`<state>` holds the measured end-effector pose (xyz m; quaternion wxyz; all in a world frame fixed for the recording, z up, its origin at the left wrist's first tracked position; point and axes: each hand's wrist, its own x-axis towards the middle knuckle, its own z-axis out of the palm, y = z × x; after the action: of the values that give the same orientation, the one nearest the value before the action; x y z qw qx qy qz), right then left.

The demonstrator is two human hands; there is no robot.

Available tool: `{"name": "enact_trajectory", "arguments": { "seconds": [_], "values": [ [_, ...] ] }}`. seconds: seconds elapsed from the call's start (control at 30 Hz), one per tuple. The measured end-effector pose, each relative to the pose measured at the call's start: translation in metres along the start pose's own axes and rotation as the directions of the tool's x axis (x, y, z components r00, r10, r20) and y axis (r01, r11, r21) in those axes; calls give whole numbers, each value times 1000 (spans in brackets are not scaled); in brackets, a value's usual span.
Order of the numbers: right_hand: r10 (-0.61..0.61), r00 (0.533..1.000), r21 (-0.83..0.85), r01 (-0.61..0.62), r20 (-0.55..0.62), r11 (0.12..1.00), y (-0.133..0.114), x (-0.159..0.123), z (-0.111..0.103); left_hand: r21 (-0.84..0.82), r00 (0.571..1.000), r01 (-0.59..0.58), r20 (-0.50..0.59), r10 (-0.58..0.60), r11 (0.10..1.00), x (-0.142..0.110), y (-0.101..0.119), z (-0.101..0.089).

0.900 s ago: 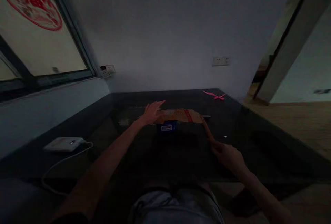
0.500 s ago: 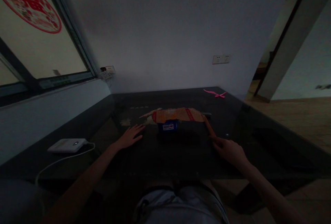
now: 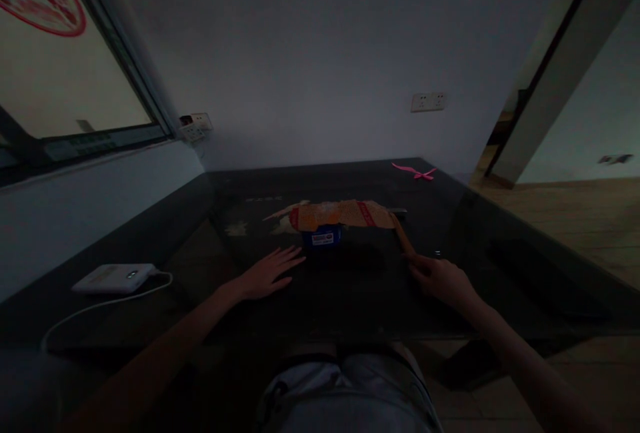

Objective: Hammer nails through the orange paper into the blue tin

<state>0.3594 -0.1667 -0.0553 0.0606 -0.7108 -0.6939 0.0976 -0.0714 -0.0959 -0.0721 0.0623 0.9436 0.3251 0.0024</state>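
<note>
Right of centre, the right hand (image 3: 443, 281) grips the stick (image 3: 404, 237) — best gently, lest the cardboard (image 3: 345, 213) tip. Left hand (image 3: 265, 275) lies fingers apart, near the box (image 3: 322, 237).

- Cardboard (image 3: 345, 214) over box (image 3: 321, 238), middle of table (image 3: 320, 306).
- Stick (image 3: 404, 237) at cardboard's right end, near end in right hand (image 3: 443, 281).
- Power bank (image 3: 115, 279) on table's left, cable (image 3: 107, 303) attached.
- Ribbon (image 3: 423, 175) by far right corner.
- Wall (image 3: 310, 66) behind; window (image 3: 75, 79) to left.

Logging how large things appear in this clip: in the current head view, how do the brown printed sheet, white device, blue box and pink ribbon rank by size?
1. Brown printed sheet
2. White device, though it sits nearer the camera
3. Blue box, partly hidden
4. Pink ribbon, thin
</note>
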Motion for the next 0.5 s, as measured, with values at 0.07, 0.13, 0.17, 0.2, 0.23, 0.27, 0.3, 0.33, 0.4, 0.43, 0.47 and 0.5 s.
{"name": "enact_trajectory", "arguments": {
  "seconds": [0.07,0.13,0.17,0.2,0.23,0.27,0.3,0.33,0.4,0.43,0.47,0.5],
  "values": [
    [5,1000,-7,-4,10,1000,1,4,1,-21,998,-67,19,67,998,4,16,-4],
    [9,1000,-19,-8,17,1000,3,6,1,-47,990,-131,49,133,990,9,32,-8],
    [5,1000,-26,-4,18,1000,3,7,1,-59,985,-157,57,160,986,13,39,-10],
    [-3,1000,-32,4,19,999,4,8,1,-69,981,-179,60,184,981,17,45,-11],
    [-14,1000,-38,15,19,999,4,8,1,-79,977,-200,62,205,977,21,50,-12],
    [-25,1000,-42,25,19,999,5,8,0,-87,972,-221,60,226,971,26,55,-11],
    [-34,999,-44,35,20,998,5,8,0,-95,967,-240,59,246,966,32,58,-11],
    [-41,999,-45,42,21,998,6,9,0,-102,962,-260,58,267,960,38,61,-10],
    [-50,998,-41,51,26,998,6,11,0,-114,950,-300,59,308,947,51,65,-9],
    [-55,998,-34,56,29,998,7,12,0,-119,943,-317,62,326,941,59,66,-8],
    [-60,998,-26,61,34,998,7,14,0,-123,938,-332,63,341,935,66,68,-8],
    [-64,997,-16,65,39,998,6,16,0,-127,933,-345,61,355,930,73,68,-9]
  ]
}}
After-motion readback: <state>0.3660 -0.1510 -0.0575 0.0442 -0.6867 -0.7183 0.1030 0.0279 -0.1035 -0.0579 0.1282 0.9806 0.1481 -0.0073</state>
